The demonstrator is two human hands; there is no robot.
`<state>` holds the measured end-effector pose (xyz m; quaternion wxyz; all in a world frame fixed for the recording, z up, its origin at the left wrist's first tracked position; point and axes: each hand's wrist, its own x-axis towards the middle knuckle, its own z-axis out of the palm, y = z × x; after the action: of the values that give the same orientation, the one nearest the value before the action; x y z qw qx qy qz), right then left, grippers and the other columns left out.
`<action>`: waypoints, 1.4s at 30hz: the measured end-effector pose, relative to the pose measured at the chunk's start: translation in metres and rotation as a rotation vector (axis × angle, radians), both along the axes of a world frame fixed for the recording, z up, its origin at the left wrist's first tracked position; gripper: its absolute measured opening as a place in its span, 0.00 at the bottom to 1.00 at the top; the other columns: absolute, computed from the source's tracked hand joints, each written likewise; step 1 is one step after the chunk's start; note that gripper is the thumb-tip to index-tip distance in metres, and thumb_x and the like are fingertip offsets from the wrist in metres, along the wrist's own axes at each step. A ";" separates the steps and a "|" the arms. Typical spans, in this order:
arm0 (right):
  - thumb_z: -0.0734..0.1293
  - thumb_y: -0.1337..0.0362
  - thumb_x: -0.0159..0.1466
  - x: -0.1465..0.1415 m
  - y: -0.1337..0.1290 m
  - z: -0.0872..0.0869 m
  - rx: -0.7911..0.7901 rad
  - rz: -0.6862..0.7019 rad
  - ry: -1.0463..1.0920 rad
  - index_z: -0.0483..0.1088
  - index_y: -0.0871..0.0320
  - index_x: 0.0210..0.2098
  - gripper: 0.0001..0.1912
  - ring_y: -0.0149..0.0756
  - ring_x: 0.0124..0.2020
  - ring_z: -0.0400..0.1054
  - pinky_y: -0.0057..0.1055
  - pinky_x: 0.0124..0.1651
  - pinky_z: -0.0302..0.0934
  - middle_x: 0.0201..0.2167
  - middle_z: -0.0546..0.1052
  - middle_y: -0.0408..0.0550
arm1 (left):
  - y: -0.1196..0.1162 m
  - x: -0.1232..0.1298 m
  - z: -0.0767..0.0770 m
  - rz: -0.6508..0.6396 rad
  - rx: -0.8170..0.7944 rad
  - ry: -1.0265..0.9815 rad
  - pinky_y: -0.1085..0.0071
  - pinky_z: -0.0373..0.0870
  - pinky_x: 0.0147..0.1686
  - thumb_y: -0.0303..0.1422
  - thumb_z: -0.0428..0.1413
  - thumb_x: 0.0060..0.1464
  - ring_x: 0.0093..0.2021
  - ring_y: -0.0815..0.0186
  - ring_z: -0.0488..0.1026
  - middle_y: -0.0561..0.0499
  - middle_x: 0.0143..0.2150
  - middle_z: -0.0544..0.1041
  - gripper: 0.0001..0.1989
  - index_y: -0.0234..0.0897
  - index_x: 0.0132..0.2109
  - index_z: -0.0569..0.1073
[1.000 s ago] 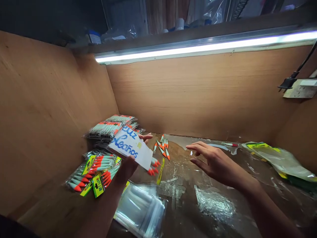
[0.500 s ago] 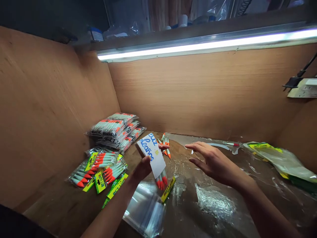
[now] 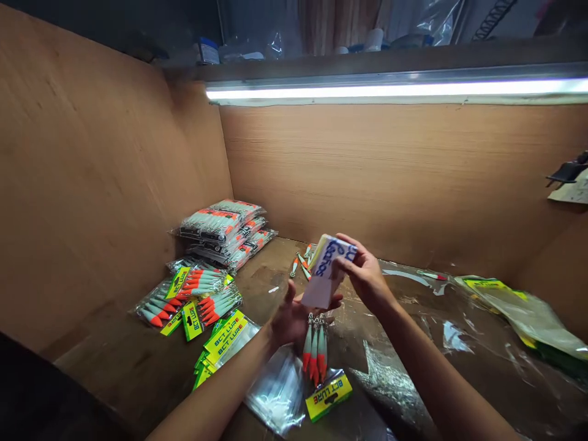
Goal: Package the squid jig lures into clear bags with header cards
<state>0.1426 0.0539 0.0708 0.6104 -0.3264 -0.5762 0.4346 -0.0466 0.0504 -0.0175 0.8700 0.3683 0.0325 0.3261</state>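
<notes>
A folded white card with blue handwriting [image 3: 328, 272] is pinched at its upper right by my right hand [image 3: 365, 272], thumb on the front. Below it my left hand [image 3: 289, 318] is spread, palm up, thumb apart; its fingertips pass behind the card's lower edge. Just beneath lie several fishing lures [image 3: 315, 349], pale with orange tips and metal hooks. A yellow "BCT LURE" header [image 3: 329, 395] of a clear bag sits at their tips. Clear plastic bags [image 3: 278, 392] lie under my left forearm. Loose lures [image 3: 301, 262] rest behind the card.
Stacked packs of lures [image 3: 220, 229] stand at the back left, with filled header bags [image 3: 188, 300] in front. Yellow-green header bags [image 3: 229, 337] lie nearer me. More bags [image 3: 519, 306] are at the right. A lit tube [image 3: 390, 90] runs along the shelf above.
The card has passed from my left hand to my right. My left hand has opened below it. The bagged lures now show beneath, off the card. The view has shifted slightly.
</notes>
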 end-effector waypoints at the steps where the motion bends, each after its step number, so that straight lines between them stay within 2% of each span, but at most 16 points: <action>1: 0.72 0.52 0.59 0.007 0.001 0.002 0.036 -0.090 0.023 0.60 0.55 0.63 0.36 0.40 0.48 0.72 0.39 0.54 0.66 0.51 0.76 0.53 | 0.000 0.001 0.002 0.008 -0.035 -0.011 0.50 0.55 0.61 0.66 0.44 0.53 0.68 0.44 0.56 0.29 0.65 0.64 0.48 0.28 0.64 0.63; 4: 0.69 0.50 0.62 0.042 0.002 0.000 0.075 -0.321 -0.052 0.55 0.56 0.66 0.38 0.43 0.50 0.71 0.42 0.55 0.65 0.54 0.73 0.56 | 0.002 0.002 0.004 0.037 -0.120 -0.056 0.49 0.58 0.59 0.66 0.41 0.54 0.65 0.45 0.61 0.32 0.65 0.64 0.47 0.34 0.67 0.59; 8: 0.72 0.47 0.57 0.089 -0.009 -0.022 0.108 -0.719 -0.532 0.55 0.61 0.66 0.46 0.53 0.55 0.66 0.54 0.56 0.60 0.56 0.70 0.64 | 0.005 0.001 0.005 0.069 -0.147 -0.088 0.49 0.62 0.55 0.65 0.43 0.54 0.61 0.44 0.65 0.32 0.64 0.64 0.47 0.35 0.68 0.56; 10: 0.71 0.47 0.58 0.092 -0.024 -0.038 0.142 -0.801 -0.690 0.61 0.61 0.63 0.40 0.56 0.57 0.63 0.57 0.58 0.57 0.59 0.68 0.66 | 0.004 0.001 0.007 0.072 -0.141 -0.093 0.49 0.63 0.54 0.65 0.44 0.54 0.60 0.44 0.66 0.32 0.64 0.64 0.46 0.36 0.68 0.56; 11: 0.69 0.46 0.60 0.086 -0.034 -0.047 0.100 -0.707 -0.723 0.66 0.61 0.60 0.35 0.55 0.55 0.65 0.56 0.57 0.58 0.57 0.70 0.64 | 0.003 0.001 0.009 0.071 -0.136 -0.095 0.50 0.63 0.54 0.65 0.44 0.54 0.60 0.44 0.67 0.32 0.64 0.64 0.46 0.36 0.68 0.56; 12: 0.67 0.46 0.62 0.076 -0.045 -0.055 0.005 -0.515 -0.731 0.70 0.60 0.55 0.30 0.53 0.51 0.69 0.53 0.54 0.61 0.52 0.74 0.62 | 0.002 0.001 0.011 0.071 -0.128 -0.097 0.50 0.63 0.54 0.64 0.44 0.54 0.59 0.44 0.67 0.32 0.64 0.64 0.46 0.37 0.68 0.56; 15: 0.66 0.46 0.62 0.032 -0.071 -0.077 -0.309 0.220 -0.596 0.74 0.58 0.51 0.26 0.48 0.46 0.73 0.43 0.50 0.66 0.45 0.80 0.54 | -0.003 0.004 0.018 0.084 -0.095 -0.105 0.51 0.62 0.55 0.64 0.45 0.54 0.58 0.45 0.68 0.33 0.64 0.64 0.45 0.38 0.68 0.57; 17: 0.70 0.48 0.60 0.007 -0.079 -0.088 -0.395 0.437 -0.456 0.76 0.58 0.48 0.24 0.46 0.44 0.74 0.38 0.47 0.66 0.43 0.80 0.50 | -0.006 0.006 0.020 0.120 -0.081 -0.107 0.51 0.61 0.56 0.64 0.45 0.55 0.60 0.45 0.67 0.33 0.64 0.64 0.44 0.38 0.68 0.57; 19: 0.73 0.50 0.57 -0.007 -0.077 -0.099 -0.438 0.426 -0.357 0.78 0.60 0.40 0.20 0.41 0.36 0.73 0.33 0.40 0.65 0.36 0.81 0.48 | -0.006 0.007 0.020 0.190 -0.083 -0.095 0.53 0.59 0.59 0.63 0.44 0.56 0.63 0.48 0.64 0.35 0.64 0.65 0.43 0.38 0.68 0.57; 21: 0.74 0.52 0.54 -0.010 -0.071 -0.109 -0.457 0.318 -0.294 0.77 0.62 0.33 0.17 0.35 0.28 0.69 0.28 0.33 0.60 0.28 0.78 0.44 | -0.003 0.005 0.017 0.283 -0.102 -0.060 0.56 0.58 0.60 0.62 0.44 0.57 0.64 0.51 0.62 0.37 0.64 0.66 0.42 0.40 0.68 0.57; 25: 0.75 0.52 0.53 -0.001 -0.058 -0.122 -0.438 0.124 -0.208 0.74 0.61 0.30 0.17 0.32 0.25 0.65 0.27 0.30 0.58 0.23 0.74 0.42 | 0.006 0.001 0.007 0.374 -0.171 0.066 0.59 0.65 0.54 0.61 0.47 0.57 0.58 0.54 0.69 0.36 0.59 0.71 0.41 0.37 0.67 0.59; 29: 0.74 0.48 0.52 0.011 -0.051 -0.126 -0.403 -0.041 -0.219 0.76 0.61 0.30 0.20 0.35 0.27 0.67 0.29 0.30 0.61 0.26 0.76 0.45 | 0.008 0.003 -0.007 0.234 -0.148 0.336 0.62 0.71 0.44 0.52 0.58 0.54 0.44 0.58 0.76 0.40 0.51 0.75 0.34 0.38 0.61 0.65; 33: 0.72 0.45 0.53 0.020 -0.053 -0.123 -0.373 -0.099 -0.279 0.78 0.60 0.32 0.22 0.41 0.31 0.72 0.31 0.31 0.65 0.29 0.79 0.49 | -0.001 0.008 -0.018 0.213 0.018 0.562 0.67 0.70 0.38 0.39 0.72 0.39 0.35 0.64 0.76 0.46 0.43 0.79 0.32 0.37 0.52 0.73; 36: 0.74 0.45 0.48 0.017 -0.060 -0.116 -0.448 -0.123 -0.249 0.80 0.57 0.32 0.23 0.47 0.33 0.75 0.34 0.31 0.69 0.31 0.81 0.50 | -0.005 0.010 -0.023 0.223 0.102 0.672 0.71 0.65 0.31 0.42 0.73 0.33 0.27 0.69 0.72 0.49 0.32 0.78 0.26 0.31 0.39 0.77; 39: 0.75 0.46 0.44 0.009 -0.068 -0.105 -0.602 -0.080 -0.178 0.80 0.55 0.31 0.22 0.53 0.32 0.77 0.39 0.32 0.72 0.29 0.82 0.50 | -0.006 0.012 -0.030 0.309 0.150 0.723 0.72 0.61 0.27 0.44 0.72 0.29 0.25 0.69 0.69 0.52 0.26 0.75 0.25 0.32 0.32 0.76; 42: 0.75 0.45 0.43 0.003 -0.072 -0.100 -0.639 -0.060 -0.169 0.80 0.52 0.34 0.23 0.58 0.35 0.78 0.43 0.37 0.74 0.31 0.83 0.52 | -0.006 0.016 -0.040 0.465 0.206 0.788 0.73 0.56 0.23 0.45 0.72 0.27 0.21 0.72 0.62 0.57 0.22 0.69 0.24 0.34 0.26 0.72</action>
<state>0.1458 -0.0181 -0.0290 0.4398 -0.5530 -0.4494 0.5467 -0.0308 0.0447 -0.0580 0.6540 0.5316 0.4094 0.3494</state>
